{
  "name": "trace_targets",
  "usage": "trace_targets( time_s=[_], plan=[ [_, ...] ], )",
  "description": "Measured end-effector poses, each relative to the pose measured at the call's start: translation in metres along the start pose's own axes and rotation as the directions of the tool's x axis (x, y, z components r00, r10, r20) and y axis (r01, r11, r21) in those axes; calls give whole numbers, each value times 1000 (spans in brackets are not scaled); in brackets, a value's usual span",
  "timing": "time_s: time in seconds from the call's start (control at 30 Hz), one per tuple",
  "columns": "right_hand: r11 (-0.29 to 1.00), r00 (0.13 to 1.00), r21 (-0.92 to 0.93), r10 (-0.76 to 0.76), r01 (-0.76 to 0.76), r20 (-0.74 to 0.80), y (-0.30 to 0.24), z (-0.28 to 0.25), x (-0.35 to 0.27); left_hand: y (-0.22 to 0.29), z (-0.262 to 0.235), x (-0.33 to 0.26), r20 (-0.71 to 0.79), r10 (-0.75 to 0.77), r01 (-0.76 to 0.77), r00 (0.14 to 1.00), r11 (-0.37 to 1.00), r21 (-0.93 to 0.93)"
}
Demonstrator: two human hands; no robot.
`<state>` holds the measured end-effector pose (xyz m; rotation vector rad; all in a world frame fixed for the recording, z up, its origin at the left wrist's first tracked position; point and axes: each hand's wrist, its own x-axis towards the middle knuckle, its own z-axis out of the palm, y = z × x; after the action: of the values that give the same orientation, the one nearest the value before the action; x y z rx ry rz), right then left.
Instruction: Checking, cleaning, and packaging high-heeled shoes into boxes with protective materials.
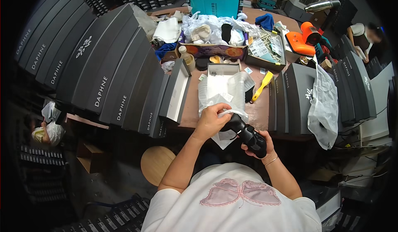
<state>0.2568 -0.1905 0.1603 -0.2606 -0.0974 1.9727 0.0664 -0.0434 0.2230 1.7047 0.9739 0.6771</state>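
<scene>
My right hand (265,144) grips a shiny black shoe (253,140) with a strap, tilted at the table's near edge. My left hand (213,121) has its fingers closed on the edge of a translucent white wrapping sheet (219,93), beside another black, glossy part (234,123) that runs under the sheet. Whether that part belongs to the same shoe I cannot tell. The sheet spreads over an open shoe box (224,69), whose far end shows. A dark piece (249,93) lies at the sheet's right side, partly hidden.
Dark shoe boxes (112,66) stand in rows at left, and more boxes (295,99) at right carry a white plastic bag (323,107). Behind lie a yellow-handled brush (262,87), a bottle (186,58), a carton of plastic bags (213,49) and an orange tool (300,43).
</scene>
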Motion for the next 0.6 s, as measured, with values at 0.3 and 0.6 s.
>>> trace_targets(
  time_s=[0.3,0.6],
  plan=[
    [926,973,-341,-205,159,-104,-4,66,4,50,12,-26,-78,456,-435,887,880,192],
    [894,868,-294,-417,338,-268,3,59,67,24,11,2,75,863,-863,500,489,130]
  ],
)
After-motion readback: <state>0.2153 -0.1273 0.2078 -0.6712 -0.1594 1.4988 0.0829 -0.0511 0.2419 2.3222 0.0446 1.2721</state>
